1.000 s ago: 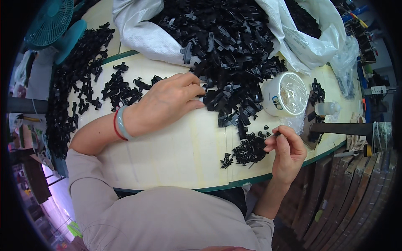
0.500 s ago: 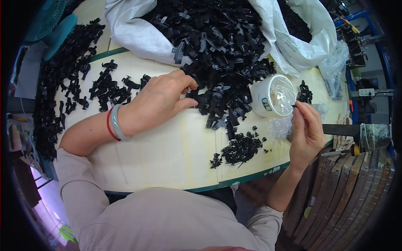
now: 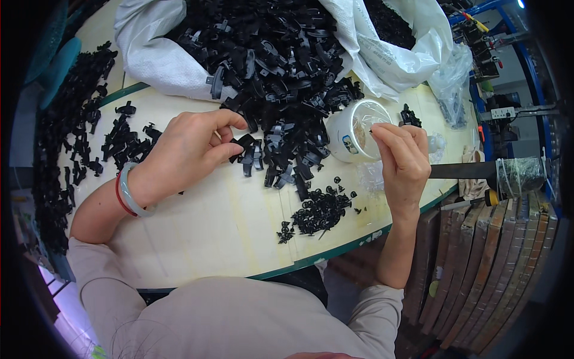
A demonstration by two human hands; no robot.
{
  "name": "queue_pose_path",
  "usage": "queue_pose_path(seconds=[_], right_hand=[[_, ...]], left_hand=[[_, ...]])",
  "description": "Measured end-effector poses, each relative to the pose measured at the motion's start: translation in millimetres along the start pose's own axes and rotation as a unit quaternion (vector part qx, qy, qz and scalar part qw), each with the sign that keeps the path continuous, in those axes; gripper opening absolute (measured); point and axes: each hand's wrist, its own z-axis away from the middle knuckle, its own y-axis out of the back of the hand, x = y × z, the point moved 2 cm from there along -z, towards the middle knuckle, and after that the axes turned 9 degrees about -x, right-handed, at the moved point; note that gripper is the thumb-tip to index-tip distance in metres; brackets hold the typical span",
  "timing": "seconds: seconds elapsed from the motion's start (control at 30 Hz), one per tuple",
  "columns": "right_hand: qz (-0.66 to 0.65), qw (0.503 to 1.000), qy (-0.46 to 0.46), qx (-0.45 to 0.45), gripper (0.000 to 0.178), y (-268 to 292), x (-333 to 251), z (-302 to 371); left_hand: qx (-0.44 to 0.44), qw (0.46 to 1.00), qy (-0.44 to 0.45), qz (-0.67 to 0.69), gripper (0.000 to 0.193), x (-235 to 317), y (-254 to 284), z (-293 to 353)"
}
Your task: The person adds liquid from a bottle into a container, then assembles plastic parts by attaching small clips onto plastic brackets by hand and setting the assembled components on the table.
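Take the round white plastic tub [image 3: 357, 130] as your marker. Far to its left, loose black plastic clips [image 3: 78, 137] lie scattered along the edge of the pale surface [image 3: 215, 227]. Nearer the tub, still on its left, your left hand [image 3: 188, 149] has drawn back from the big heap of black clips [image 3: 275, 66] spilling out of the white woven sack [image 3: 158, 57]; its grip is now closed on one black clip [image 3: 246, 145], thumb and forefinger pinching it just off the heap's edge. In front of the tub sits the small pile of black screws [image 3: 320, 209]. Your right hand [image 3: 403, 158] has risen from that pile to the tub's right rim, fingertips pressed together on a tiny dark piece [image 3: 372, 129], likely a screw. So both parts seem to be in hand.
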Motion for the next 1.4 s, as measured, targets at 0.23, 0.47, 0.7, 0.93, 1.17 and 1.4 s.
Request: queue_pose_path(seconds=[0.23, 0.47, 0.7, 0.93, 1.17, 1.4], right_hand=[[-0.153, 0.985, -0.067, 0.047, 0.017, 14.1, -13.3, 9.7], [-0.56, 0.797, -0.226, 0.004, 0.017, -11.2, -68.8, 41.1], [-0.612, 0.751, -0.249, 0.002, 0.016, -35.6, -95.3, 44.2], [-0.508, 0.843, -0.171, 0.037, 0.015, -44.1, -100.1, 49.1], [-0.516, 0.833, -0.19, 0.058, 0.017, -43.3, -104.9, 45.7], [-0.428, 0.895, -0.117, 0.037, 0.015, -41.1, -107.4, 42.2]], left_hand=[[-0.141, 0.932, -0.008, 0.332, 0.02, 6.9, -22.3, 7.8], [-0.209, 0.852, 0.013, 0.481, 0.029, 4.4, -50.7, 11.1], [-0.171, 0.831, -0.031, 0.528, 0.024, 4.4, -52.6, 13.2], [-0.169, 0.819, -0.044, 0.546, 0.022, 1.0, -58.0, 14.7], [-0.172, 0.815, -0.055, 0.551, 0.023, 1.1, -58.9, 15.5], [-0.163, 0.824, -0.059, 0.54, 0.024, -0.6, -57.6, 15.6]])
